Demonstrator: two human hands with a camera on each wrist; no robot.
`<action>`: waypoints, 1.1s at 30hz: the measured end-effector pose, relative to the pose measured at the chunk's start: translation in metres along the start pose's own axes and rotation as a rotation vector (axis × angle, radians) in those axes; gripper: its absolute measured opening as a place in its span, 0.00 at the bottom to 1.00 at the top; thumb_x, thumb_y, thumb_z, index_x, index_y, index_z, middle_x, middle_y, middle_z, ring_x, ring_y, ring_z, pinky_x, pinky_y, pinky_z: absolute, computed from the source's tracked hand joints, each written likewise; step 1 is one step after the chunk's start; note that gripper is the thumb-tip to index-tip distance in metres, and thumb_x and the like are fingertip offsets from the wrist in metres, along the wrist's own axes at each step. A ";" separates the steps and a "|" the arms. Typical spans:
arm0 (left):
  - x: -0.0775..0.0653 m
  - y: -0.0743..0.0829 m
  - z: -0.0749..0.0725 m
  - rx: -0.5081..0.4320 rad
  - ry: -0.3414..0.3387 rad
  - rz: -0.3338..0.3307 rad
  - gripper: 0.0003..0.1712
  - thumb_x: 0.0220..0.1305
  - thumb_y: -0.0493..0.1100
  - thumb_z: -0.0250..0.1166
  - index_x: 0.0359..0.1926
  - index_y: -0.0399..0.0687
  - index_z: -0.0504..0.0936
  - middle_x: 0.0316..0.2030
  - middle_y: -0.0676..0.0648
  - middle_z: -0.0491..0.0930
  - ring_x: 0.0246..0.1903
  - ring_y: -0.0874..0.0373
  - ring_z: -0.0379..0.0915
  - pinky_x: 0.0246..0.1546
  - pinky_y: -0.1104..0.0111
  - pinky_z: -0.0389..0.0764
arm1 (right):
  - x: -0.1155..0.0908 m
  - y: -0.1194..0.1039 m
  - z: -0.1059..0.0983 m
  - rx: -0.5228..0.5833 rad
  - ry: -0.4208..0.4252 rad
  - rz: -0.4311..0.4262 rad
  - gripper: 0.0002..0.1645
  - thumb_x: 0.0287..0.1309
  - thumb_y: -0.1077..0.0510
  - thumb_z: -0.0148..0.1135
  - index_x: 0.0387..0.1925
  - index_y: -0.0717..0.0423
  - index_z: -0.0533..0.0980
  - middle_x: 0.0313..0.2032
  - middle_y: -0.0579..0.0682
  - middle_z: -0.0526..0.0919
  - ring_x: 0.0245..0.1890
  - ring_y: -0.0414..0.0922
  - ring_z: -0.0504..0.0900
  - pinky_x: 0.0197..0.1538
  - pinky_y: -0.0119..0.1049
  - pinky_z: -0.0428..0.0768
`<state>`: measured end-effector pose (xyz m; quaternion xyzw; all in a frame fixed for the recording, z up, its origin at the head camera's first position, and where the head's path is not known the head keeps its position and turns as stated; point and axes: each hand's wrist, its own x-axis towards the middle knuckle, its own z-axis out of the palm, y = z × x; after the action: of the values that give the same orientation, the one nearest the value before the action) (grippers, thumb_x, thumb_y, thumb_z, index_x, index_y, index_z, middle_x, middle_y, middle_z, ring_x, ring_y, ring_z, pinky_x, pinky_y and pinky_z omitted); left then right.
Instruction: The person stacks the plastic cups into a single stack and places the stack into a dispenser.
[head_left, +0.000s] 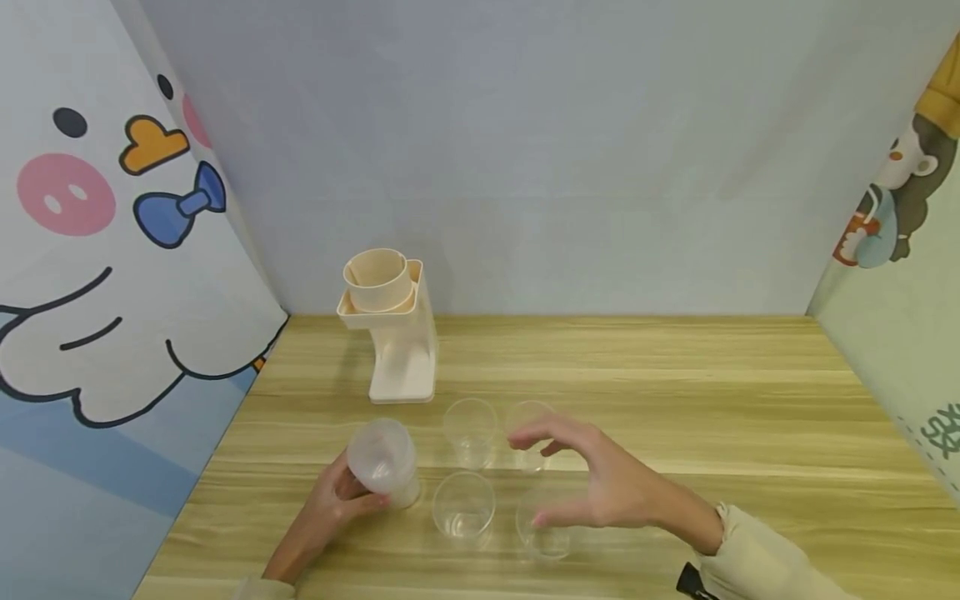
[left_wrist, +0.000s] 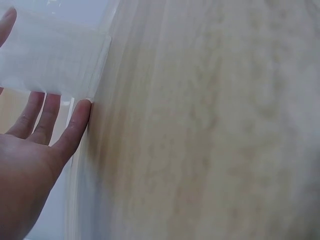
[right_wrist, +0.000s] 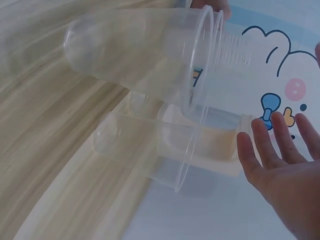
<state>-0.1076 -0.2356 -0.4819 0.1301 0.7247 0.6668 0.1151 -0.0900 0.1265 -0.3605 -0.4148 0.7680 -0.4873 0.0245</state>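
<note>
My left hand (head_left: 333, 504) grips an upright stack of clear plastic cups (head_left: 384, 457) at the left, thumb on one side and fingers on the other. Up close in the left wrist view, its fingers (left_wrist: 76, 127) lie along the cloudy wall of the stack. To the right stand several single clear cups in two rows, among them a front left cup (head_left: 464, 507) and a back left cup (head_left: 471, 433). Over the right-hand cups hovers my right hand (head_left: 600, 479), thumb and fingers spread apart. Nothing sits between them; the right wrist view shows that palm bare beside the cup rims.
Behind the cups stands a cream plastic stand (head_left: 402, 358) with a round, open-topped holder (head_left: 378, 279). The wooden table (head_left: 675, 375) meets a grey back wall (head_left: 525, 167). Cartoon-printed panels (head_left: 90, 250) flank it, and a small black object (head_left: 693, 581) shows by the right sleeve.
</note>
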 end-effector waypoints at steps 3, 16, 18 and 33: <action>0.001 -0.001 0.000 -0.004 -0.007 0.002 0.43 0.52 0.32 0.70 0.67 0.41 0.59 0.59 0.36 0.67 0.55 0.57 0.71 0.51 0.67 0.74 | -0.008 0.001 0.001 -0.015 0.015 -0.005 0.40 0.43 0.49 0.76 0.59 0.48 0.68 0.53 0.45 0.76 0.52 0.46 0.75 0.51 0.41 0.76; 0.000 -0.002 -0.001 -0.009 -0.004 0.012 0.44 0.52 0.30 0.69 0.68 0.39 0.58 0.58 0.35 0.67 0.55 0.59 0.71 0.51 0.69 0.74 | -0.042 0.010 0.006 -0.027 0.037 0.023 0.48 0.39 0.53 0.79 0.62 0.51 0.65 0.57 0.46 0.73 0.56 0.46 0.72 0.52 0.42 0.75; 0.000 -0.001 0.000 -0.001 0.004 0.005 0.44 0.52 0.31 0.70 0.68 0.40 0.58 0.58 0.36 0.67 0.54 0.59 0.71 0.51 0.69 0.74 | -0.048 0.012 0.008 -0.043 0.037 0.048 0.48 0.40 0.50 0.78 0.62 0.51 0.64 0.57 0.46 0.72 0.56 0.46 0.72 0.52 0.41 0.75; 0.001 0.002 0.002 0.003 0.030 -0.038 0.43 0.50 0.32 0.71 0.66 0.41 0.61 0.57 0.39 0.69 0.54 0.58 0.71 0.51 0.68 0.74 | -0.084 0.037 0.034 -0.024 0.099 0.104 0.55 0.37 0.55 0.79 0.66 0.57 0.59 0.60 0.52 0.70 0.55 0.49 0.71 0.48 0.41 0.77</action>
<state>-0.1080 -0.2334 -0.4797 0.1065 0.7298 0.6652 0.1167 -0.0430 0.1637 -0.4380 -0.3502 0.7945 -0.4960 0.0069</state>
